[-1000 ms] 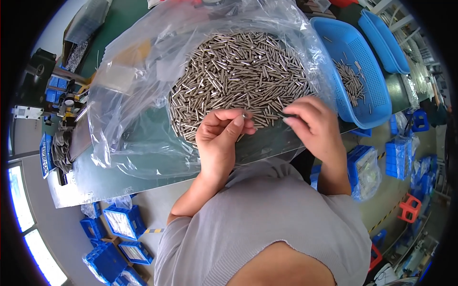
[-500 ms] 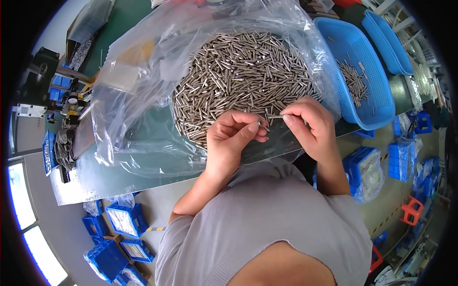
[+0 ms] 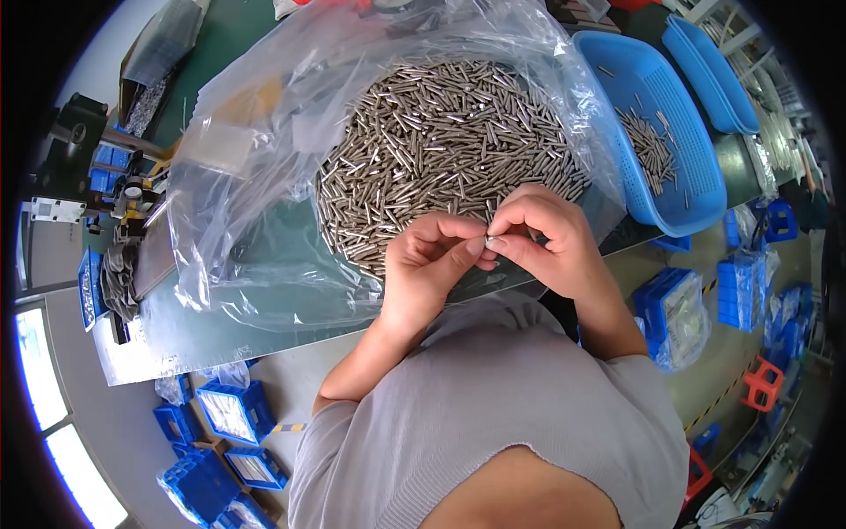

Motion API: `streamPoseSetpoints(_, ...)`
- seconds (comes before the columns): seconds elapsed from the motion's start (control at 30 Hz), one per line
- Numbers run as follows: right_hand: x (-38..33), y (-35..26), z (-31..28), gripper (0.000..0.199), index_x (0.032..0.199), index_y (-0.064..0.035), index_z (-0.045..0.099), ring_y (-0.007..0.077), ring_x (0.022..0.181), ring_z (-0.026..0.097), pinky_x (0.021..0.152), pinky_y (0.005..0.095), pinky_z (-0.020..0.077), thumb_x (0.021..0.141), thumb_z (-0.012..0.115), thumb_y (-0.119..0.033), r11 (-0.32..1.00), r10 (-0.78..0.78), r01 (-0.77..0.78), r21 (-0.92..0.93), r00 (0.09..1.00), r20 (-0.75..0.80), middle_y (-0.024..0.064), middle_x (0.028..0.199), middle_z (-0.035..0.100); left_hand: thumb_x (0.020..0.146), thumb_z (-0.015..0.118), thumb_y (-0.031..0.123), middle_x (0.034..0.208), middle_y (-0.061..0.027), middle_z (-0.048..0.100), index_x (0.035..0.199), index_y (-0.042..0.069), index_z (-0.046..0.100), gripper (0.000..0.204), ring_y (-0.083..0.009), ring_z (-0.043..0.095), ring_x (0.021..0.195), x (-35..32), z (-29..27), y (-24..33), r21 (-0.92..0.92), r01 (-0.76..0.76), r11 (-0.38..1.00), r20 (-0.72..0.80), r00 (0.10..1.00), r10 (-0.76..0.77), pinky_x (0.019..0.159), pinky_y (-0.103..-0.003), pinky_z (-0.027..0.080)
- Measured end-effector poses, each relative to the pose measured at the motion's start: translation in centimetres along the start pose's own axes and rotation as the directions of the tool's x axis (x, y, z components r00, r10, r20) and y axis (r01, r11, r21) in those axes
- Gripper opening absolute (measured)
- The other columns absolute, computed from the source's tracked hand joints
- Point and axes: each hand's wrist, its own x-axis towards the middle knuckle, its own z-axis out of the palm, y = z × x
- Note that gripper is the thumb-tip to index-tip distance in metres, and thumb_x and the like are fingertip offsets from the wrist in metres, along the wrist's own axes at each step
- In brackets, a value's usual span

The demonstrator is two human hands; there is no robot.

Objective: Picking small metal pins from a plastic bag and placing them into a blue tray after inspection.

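A big heap of slim metal pins (image 3: 441,141) lies on a clear plastic sheet (image 3: 229,212) over the green table. At the heap's near edge my two hands meet, fingertips touching. My left hand (image 3: 432,260) is closed, its thumb and forefinger pinching a small metal part that is mostly hidden. Opposite it, my right hand (image 3: 546,238) is closed in a pinch on a metal pin (image 3: 489,236); only a glint of metal shows between the fingertips. Whether the two parts are joined I cannot tell.
A blue perforated basket (image 3: 716,189) with some pins stands right of the heap, another blue basket (image 3: 705,75) beyond it. Fixture-like equipment (image 3: 132,198) sits at the table's left end. Blue crates (image 3: 233,410) and a red stool (image 3: 762,383) stand on the floor.
My right hand has moved left with the pin, closing the gap to my left hand. The pin, plainly seen before, is now mostly covered by fingers. My left hand has barely moved.
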Motion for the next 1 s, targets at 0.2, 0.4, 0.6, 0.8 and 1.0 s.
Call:
streamPoseSetpoints(0.2,-0.5,-0.5,-0.9,0.012,0.082,-0.0022,0.061,0.0135,0.068,0.056,0.058,0.0241,0.042,0.074,0.069,0.002,0.993,0.114,-0.11,0.042,0.987,-0.111,0.0047,0.077,0.059,0.089,0.056,-0.004,0.092,-0.0129,0.065,0.098,-0.006,0.059,0.01,-0.0156,0.064,0.08,0.2,0.0,0.0,-0.022,-0.018,1.0,-0.024,1.0,0.018,0.075,-0.028,0.055)
streamPoseSetpoints(0.4,-1.0,-0.1,-6.8,0.013,0.089,-0.0016,0.063,0.0118,0.067,0.052,0.059,0.023,0.0418,0.077,0.068,0.002,0.866,-0.121,-0.232,-0.442,0.761,-0.638,0.0048,0.083,0.06,0.089,0.058,0.0,0.094,-0.0144,0.066,0.096,-0.005,0.06,0.008,-0.0168,0.064,0.078,0.2,0.3,0.2,-0.112,-0.123,0.986,-0.176,0.979,0.102,0.073,-0.03,0.055)
streamPoseSetpoints(0.6,-0.6,0.0,-3.3,0.015,0.086,-0.0069,0.065,0.0263,0.076,0.059,0.064,0.0338,0.0477,0.072,0.072,-0.006,0.882,-0.036,-0.051,-0.469,0.984,-0.175,0.0082,0.083,0.061,0.09,0.058,0.0,0.094,-0.0139,0.067,0.096,-0.004,0.06,0.008,-0.0162,0.064,0.079,0.4,0.3,0.0,-0.122,-0.142,0.982,-0.202,0.973,0.116,0.073,-0.029,0.055)
streamPoseSetpoints(0.8,0.4,1.6,0.0,0.019,0.086,-0.008,0.063,0.0263,0.074,0.058,0.063,0.0367,0.0477,0.069,0.072,-0.008,0.838,-0.009,0.041,-0.544,0.998,0.06,0.0058,0.078,0.057,0.089,0.058,0.0,0.095,-0.0137,0.067,0.096,-0.004,0.06,0.008,-0.016,0.064,0.078,0.3,0.2,0.2,-0.131,-0.135,0.982,-0.209,0.972,0.105,0.072,-0.029,0.055)
streamPoseSetpoints(1.0,0.4,0.8,-0.2,0.013,0.086,-0.005,0.06,0.0199,0.068,0.059,0.06,0.0307,0.0473,0.076,0.067,-0.003,0.937,0.025,-0.03,-0.348,0.999,-0.02,0.0056,0.076,0.059,0.089,0.057,-0.001,0.094,-0.0141,0.066,0.097,-0.005,0.059,0.009,-0.0165,0.064,0.078,0.4,0.1,0.2,-0.151,-0.113,0.982,-0.176,0.981,0.086,0.072,-0.03,0.056)
